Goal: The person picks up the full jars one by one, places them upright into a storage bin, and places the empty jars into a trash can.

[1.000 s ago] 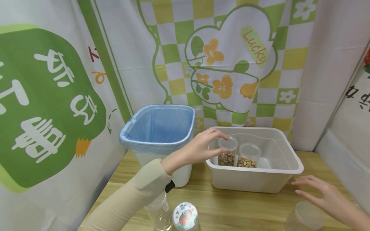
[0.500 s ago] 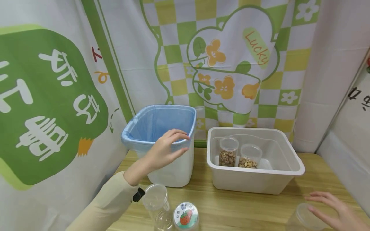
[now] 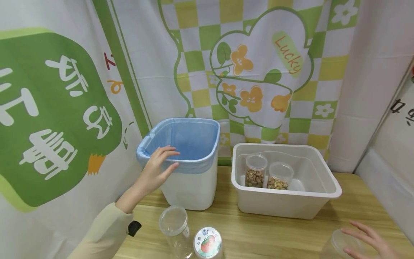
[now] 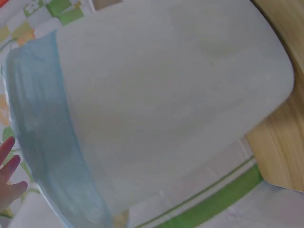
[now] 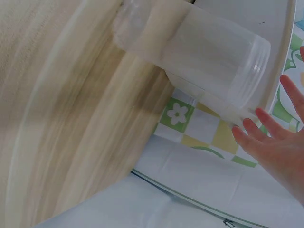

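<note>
Jar (image 3: 343, 244) with its lid on stands at the table's (image 3: 258, 233) front right corner, so your right hand (image 3: 368, 241) hovers spread just over it, gripping nothing. Your left hand (image 3: 158, 167) hangs relaxed and empty by the blue-lined bin's (image 3: 191, 180) near rim.

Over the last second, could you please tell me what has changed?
The left hand let go of the nut jar in the white tub and drew back left to the blue-lined bin. The right hand slid toward the clear jar. Both nut jars stayed put.
</note>
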Demonstrator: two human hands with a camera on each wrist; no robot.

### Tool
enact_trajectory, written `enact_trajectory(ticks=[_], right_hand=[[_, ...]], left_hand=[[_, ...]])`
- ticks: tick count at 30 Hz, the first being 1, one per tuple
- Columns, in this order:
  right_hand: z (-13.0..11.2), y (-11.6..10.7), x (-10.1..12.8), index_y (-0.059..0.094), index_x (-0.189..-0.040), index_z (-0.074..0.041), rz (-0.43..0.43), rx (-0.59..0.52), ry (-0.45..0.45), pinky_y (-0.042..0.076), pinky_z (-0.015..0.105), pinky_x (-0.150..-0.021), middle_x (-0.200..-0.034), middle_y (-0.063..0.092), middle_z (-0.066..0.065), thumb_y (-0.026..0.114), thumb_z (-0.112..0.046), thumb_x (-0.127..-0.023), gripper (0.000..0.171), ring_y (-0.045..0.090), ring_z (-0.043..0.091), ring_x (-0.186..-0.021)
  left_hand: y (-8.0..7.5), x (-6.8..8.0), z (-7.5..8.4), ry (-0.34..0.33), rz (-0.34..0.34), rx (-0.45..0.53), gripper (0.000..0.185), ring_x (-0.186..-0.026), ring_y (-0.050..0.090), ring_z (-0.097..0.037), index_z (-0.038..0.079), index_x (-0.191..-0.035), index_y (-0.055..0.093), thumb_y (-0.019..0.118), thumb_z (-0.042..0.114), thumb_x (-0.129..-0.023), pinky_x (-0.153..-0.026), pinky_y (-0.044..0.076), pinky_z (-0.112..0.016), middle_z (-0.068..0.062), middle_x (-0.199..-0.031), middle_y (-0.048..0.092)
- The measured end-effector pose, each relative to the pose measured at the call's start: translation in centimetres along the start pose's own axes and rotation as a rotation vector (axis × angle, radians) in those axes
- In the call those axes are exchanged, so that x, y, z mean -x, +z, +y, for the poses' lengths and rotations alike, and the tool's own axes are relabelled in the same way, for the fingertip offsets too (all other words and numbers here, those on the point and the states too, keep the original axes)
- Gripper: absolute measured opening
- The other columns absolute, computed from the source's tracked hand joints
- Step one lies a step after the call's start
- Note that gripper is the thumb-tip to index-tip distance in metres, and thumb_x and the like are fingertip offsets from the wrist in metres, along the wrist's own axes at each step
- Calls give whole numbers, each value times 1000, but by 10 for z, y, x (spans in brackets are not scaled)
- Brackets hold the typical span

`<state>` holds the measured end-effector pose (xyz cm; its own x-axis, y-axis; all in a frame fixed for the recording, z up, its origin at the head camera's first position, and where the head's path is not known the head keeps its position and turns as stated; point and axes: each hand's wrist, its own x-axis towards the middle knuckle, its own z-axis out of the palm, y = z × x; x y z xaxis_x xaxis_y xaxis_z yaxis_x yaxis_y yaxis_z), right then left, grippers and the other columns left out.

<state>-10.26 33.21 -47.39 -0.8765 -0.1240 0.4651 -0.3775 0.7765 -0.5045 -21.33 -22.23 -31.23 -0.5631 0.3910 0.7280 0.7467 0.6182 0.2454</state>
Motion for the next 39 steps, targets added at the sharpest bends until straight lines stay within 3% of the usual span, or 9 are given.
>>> enact_trajectory(ticks=[5,11,14,17,21,22,26,29,39], right_hand=[[7,5,4,61,-109,-21,-31,-4,9,30,60,-68,-122,20,-35,76,-11,-65,47,15,-21,-106],[15,10,8,60,-109,-26,-80,25,49,43,44,-68,-114,28,-31,76,-19,-66,46,18,-22,-98],[23,14,10,61,-108,-26,-115,39,80,45,32,-62,-115,35,-22,75,-22,-68,43,18,-23,-96],[33,17,12,61,-106,-27,-133,47,92,38,17,-58,-114,39,-10,76,-22,-66,43,21,-22,-94],[32,19,9,61,-106,-30,-149,63,84,39,22,-58,-111,44,4,77,-23,-65,44,19,-22,-93],[28,19,8,61,-105,-29,-138,65,76,39,22,-58,-108,45,7,77,-23,-64,45,20,-22,-92],[8,22,1,64,-101,-27,-33,52,13,39,19,-57,-107,40,-21,82,-21,-56,49,24,-21,-92],[-8,20,-7,64,-101,-23,12,11,-48,38,15,-57,-105,36,-30,83,-15,-53,52,27,-21,-93],[-53,11,-37,62,-107,-19,-29,-33,-122,41,12,-64,-103,47,-17,80,-13,-59,52,38,-15,-93]], left_hand=[[-2,12,-19,-52,55,-33,28,-113,40,-39,0,-102,59,65,-1,-74,-99,11,-60,-22,-111,53],[-4,18,-30,-112,63,-57,21,-109,42,-42,-1,-96,62,64,0,-75,-97,8,-64,-24,-106,56],[-3,20,-33,-120,69,-79,17,-104,47,-40,-1,-92,63,64,0,-75,-98,9,-63,-20,-99,60],[-2,23,-36,-117,74,-97,14,-94,52,-36,0,-89,64,64,1,-75,-98,10,-61,-16,-90,62],[-2,26,-39,-133,55,-86,11,-89,52,-32,1,-89,62,62,5,-79,-99,10,-59,-12,-87,62],[-2,26,-39,-139,47,-81,11,-89,51,-32,1,-89,62,61,6,-80,-99,10,-59,-12,-87,61],[-2,26,-41,-152,24,-61,11,-91,48,-31,2,-90,61,58,9,-83,-99,8,-58,-12,-88,60],[-1,26,-41,-155,17,-52,11,-92,47,-31,2,-91,60,57,10,-84,-99,7,-58,-11,-88,59],[-2,26,-40,-165,13,-40,12,-92,45,-30,2,-90,59,55,11,-85,-99,5,-59,-12,-88,58]])
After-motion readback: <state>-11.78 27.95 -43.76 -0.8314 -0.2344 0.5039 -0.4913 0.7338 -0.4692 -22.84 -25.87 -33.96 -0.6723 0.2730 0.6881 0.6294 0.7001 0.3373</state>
